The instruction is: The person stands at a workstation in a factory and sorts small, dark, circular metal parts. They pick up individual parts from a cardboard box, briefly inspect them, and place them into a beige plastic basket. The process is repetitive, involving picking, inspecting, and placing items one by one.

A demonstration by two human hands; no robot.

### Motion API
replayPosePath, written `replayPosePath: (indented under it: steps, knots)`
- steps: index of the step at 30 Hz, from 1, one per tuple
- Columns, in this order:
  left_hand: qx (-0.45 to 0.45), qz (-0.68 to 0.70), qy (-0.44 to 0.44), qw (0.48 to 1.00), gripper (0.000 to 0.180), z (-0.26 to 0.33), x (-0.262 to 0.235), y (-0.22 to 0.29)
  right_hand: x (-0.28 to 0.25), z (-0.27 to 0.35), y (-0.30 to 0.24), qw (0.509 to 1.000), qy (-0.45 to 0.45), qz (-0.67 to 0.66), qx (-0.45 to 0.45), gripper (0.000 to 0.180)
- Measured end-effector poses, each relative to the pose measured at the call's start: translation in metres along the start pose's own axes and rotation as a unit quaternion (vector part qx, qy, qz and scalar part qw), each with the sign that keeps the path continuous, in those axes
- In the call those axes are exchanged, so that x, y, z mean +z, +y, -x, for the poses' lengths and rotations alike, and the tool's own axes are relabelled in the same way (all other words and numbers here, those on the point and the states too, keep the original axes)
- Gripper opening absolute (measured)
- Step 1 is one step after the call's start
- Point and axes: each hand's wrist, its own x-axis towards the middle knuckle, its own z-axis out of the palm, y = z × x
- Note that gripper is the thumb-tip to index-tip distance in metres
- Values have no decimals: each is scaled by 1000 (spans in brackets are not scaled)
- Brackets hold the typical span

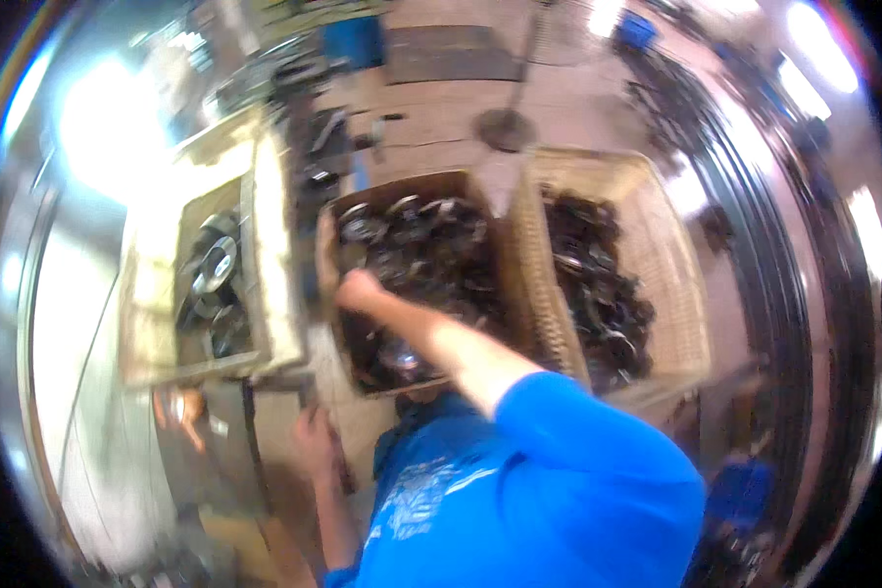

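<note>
My right arm, in a blue sleeve, reaches across a brown crate [468, 182] of dark and shiny round metal parts [402, 245]. At the crate's left side, my right hand [361, 290] looks closed; blur hides what it grips, if anything. My left hand [316, 438] is low, in front of the left bin and left of my body. Its fingers are curled by a dark, narrow piece [343, 463] that I cannot make out clearly.
A pale bin [280, 245] with metal parts, one ring-shaped, stands at left on a raised support. On the right, a woven-looking yellowish basket [671, 265] contains dark metal parts. Behind the crates are a round stand base [505, 129] and a dark mat [451, 54].
</note>
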Motion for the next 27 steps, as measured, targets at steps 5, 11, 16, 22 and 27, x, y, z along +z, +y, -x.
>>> replayPosePath:
  steps: [5, 11, 16, 22, 27]
  knots:
    - [117, -63, -53, 990, 19, -68, -4, -59, -62, 30, -3, 941, 24, -289, 174, 32]
    - [44, -37, -118, 991, 21, -54, 45, 5, -176, 248, 94, 904, 181, -387, 29, 41]
    - [49, -42, -187, 980, 17, -56, 71, 30, -162, 455, 202, 909, 193, -222, 295, 20]
    - [34, -43, -229, 972, 16, -48, 102, 50, -50, 523, 198, 832, -103, -211, 503, 18]
    - [37, -33, -275, 960, 16, -58, 113, 31, 5, 535, 216, 926, -47, -21, 374, 16]
